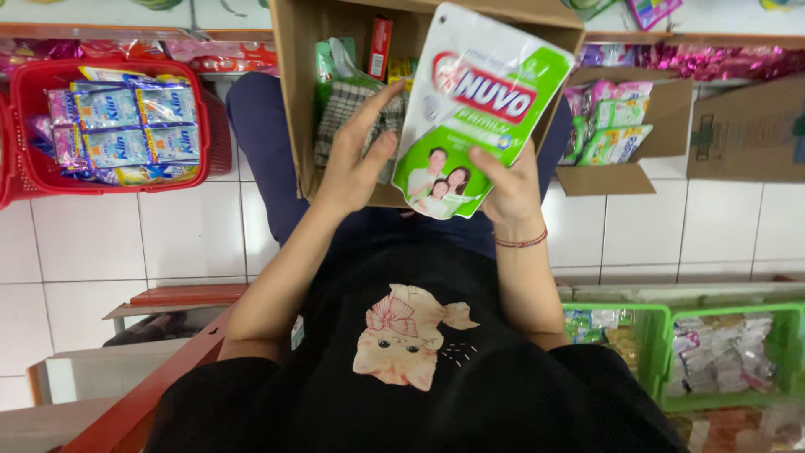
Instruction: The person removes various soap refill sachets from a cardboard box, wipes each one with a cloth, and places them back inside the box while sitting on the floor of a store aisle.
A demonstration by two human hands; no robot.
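- We gripped the green-and-white refill pouch (474, 113) with our right hand (511, 189), fingers closed round its lower edge, above the cardboard box (293, 92).
- Our left hand (356, 159) stood beside it, fingers spread, fingertips near the pouch's left edge.

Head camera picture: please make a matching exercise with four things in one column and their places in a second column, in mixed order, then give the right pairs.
Things:
1. green and white refill pouch
2. red basket
3. green crate
4. cardboard box

Places:
A. on the person's lap, open, with goods inside
B. at the lower right, on the floor
C. held up in the right hand, with the left hand beside it
D. at the left, filled with blue sachets

Pairs: 1-C, 2-D, 3-B, 4-A
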